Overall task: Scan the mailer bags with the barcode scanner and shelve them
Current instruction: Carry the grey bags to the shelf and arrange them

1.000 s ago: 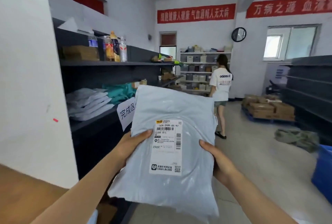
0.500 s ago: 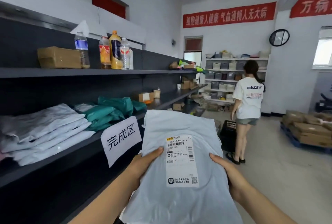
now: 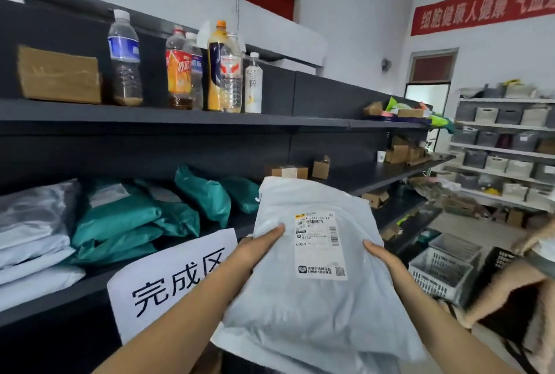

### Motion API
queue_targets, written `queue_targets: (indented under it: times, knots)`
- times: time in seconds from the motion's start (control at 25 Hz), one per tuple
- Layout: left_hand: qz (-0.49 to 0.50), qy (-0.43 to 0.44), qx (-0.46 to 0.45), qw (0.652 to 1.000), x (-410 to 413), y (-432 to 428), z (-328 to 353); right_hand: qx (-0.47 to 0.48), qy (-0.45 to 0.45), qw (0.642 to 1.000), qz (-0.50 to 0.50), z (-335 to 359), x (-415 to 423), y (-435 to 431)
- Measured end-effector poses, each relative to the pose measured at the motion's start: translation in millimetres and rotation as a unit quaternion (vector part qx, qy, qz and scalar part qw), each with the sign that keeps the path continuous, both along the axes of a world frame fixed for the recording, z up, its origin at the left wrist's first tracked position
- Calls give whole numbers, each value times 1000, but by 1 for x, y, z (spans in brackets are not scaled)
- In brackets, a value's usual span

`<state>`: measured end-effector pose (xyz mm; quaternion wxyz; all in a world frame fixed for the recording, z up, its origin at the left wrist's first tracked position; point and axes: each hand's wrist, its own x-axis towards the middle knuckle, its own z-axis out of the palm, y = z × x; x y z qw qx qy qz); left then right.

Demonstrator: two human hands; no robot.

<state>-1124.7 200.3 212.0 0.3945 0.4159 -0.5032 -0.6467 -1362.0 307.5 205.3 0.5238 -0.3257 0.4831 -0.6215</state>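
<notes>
I hold a pale grey mailer bag (image 3: 318, 307) in front of me, its white shipping label (image 3: 318, 244) facing up. My left hand (image 3: 258, 246) grips its left edge, thumb on top. My right hand (image 3: 380, 255) grips the right edge beside the label. The bag hovers just in front of the dark middle shelf (image 3: 54, 301), which carries a white paper sign (image 3: 168, 280). On that shelf lie stacked grey mailers (image 3: 33, 241) and green mailers (image 3: 135, 223). No barcode scanner is in view.
The upper shelf (image 3: 180, 117) holds several drink bottles (image 3: 222, 70) and a cardboard box (image 3: 58, 76). Small cartons (image 3: 319, 168) sit further along the middle shelf. White baskets (image 3: 441, 271) stand on the floor at right, and a person's blurred arm (image 3: 510, 286) crosses the right edge.
I have turned left and moved closer to the shelves, bringing the bag up to the middle shelf. The other person has moved close at the right edge.
</notes>
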Motion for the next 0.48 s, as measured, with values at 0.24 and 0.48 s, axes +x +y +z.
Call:
queue_targets:
  times: [0.24, 0.48]
  knots:
    - [-17, 44, 13, 999, -81, -170, 18, -22, 27, 999, 0, 27, -83, -177]
    - [-67, 62, 54, 994, -120, -278, 29, 9, 52, 997, 54, 36, -142, -316]
